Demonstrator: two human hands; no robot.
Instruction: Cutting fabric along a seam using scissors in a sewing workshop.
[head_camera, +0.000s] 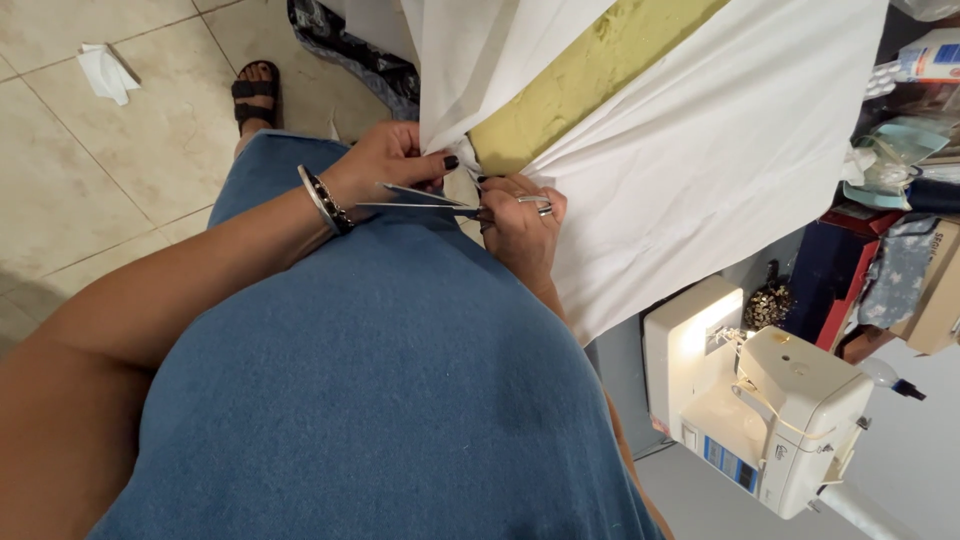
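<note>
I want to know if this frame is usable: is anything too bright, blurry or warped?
Head view: sewing machine lamp glares; hands, scissors and white cloth evenly lit and sharp; near arm and dress loom large, wide-angle stretched; floor tilted.

1. The left hand (385, 160), with bracelets at the wrist, pinches the gathered edge of a large white fabric sheet (720, 150).
2. The right hand (520, 225), wearing a silver ring, grips a pair of metal scissors (425, 200); the blades stand apart, pointing toward the left wrist, just below the white fabric's pinched edge.
3. An olive-green velvet band (590, 70) runs diagonally across the white fabric.
4. Below the fabric lies the person's blue denim garment (400, 380).
5. A white sewing machine (770, 400) with its lamp lit stands below the fabric's right part.
6. A black-sandalled foot (255, 92) rests on beige floor tiles (100, 170), left of the fabric.
</note>
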